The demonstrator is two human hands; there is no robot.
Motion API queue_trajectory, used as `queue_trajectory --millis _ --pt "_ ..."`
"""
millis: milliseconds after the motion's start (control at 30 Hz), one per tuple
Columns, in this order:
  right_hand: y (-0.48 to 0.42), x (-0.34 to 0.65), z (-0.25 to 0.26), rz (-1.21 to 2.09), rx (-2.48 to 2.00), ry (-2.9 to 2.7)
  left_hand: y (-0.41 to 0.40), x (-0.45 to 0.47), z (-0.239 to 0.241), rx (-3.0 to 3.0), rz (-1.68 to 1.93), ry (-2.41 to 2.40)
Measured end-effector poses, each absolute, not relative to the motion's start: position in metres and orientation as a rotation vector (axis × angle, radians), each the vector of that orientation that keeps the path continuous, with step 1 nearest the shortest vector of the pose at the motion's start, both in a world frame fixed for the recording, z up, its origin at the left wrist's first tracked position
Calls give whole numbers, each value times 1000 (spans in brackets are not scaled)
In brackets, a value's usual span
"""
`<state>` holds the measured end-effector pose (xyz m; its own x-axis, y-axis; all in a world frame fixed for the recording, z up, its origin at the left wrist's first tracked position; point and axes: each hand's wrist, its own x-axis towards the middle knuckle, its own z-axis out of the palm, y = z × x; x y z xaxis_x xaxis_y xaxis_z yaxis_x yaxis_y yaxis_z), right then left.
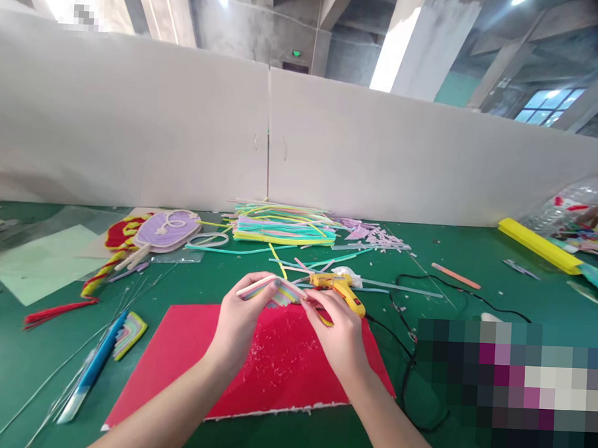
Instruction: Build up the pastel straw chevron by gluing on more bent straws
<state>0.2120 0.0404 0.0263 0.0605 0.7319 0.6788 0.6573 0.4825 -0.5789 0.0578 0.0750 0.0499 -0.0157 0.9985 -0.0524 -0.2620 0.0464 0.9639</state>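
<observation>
Near the centre of the frame, over the far part of the red board, the striped piece spans the gap between your two hands, its long axis running across the frame, its pale upper edge bent to a peak. Your left hand grips its left side, thumb over the stripes; your right hand pinches its right end between fingertips. So it lies up and right of your left hand, up and left of your right, touching both, the left covering more of it. Just beyond your right hand, the glue gun rests on the bench, nozzle pointing left.
</observation>
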Motion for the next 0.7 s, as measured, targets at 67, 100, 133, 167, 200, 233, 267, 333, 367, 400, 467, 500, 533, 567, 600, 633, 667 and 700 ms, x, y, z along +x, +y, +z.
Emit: queue_trajectory --millis 67,100,133,167,200,233,267,333,367,400,467,500,533,567,600,633,667,700 --pt "40 212 25 200 -1221 -1639 72 56 49 960 1305 1067" --pt "38 211 25 274 -1228 -1636 70 54 48 954 1300 1074" --pt "37 211 24 354 -1236 -1629 67 53 47 945 1294 1080" --pt "34 210 23 437 -1245 -1614 64 51 46 937 1285 1088" --pt "31 209 22 518 -1252 -1589 61 49 44 929 1278 1099" --pt "27 209 21 590 -1259 -1560 58 48 42 921 1274 1115" --pt "23 208 20 647 -1267 -1537 54 47 40 914 1274 1139" --pt "15 206 18 699 -1296 -1524 46 46 35 901 1278 1196" --pt "12 206 17 697 -1318 -1533 42 46 33 893 1282 1225" --pt "9 205 15 689 -1342 -1550 38 45 30 885 1289 1252" --pt "4 204 12 674 -1394 -1590 30 45 25 878 1306 1284" --pt "3 203 10 668 -1421 -1611 27 45 23 883 1318 1292" --pt "1 202 7 662 -1445 -1633 24 44 20 896 1328 1297" --pt "0 201 5 655 -1465 -1653 21 43 17 917 1335 1301" --pt "0 201 2 647 -1480 -1670 18 41 15 945 1336 1309" --pt "-1 201 0 641 -1488 -1683 16 38 12 985 1328 1325" --pt "-1 201 -3 636 -1489 -1691 13 36 10 1045 1317 1363" --pt "-1 201 -5 633 -1484 -1695 11 33 7 1133 1305 1431"
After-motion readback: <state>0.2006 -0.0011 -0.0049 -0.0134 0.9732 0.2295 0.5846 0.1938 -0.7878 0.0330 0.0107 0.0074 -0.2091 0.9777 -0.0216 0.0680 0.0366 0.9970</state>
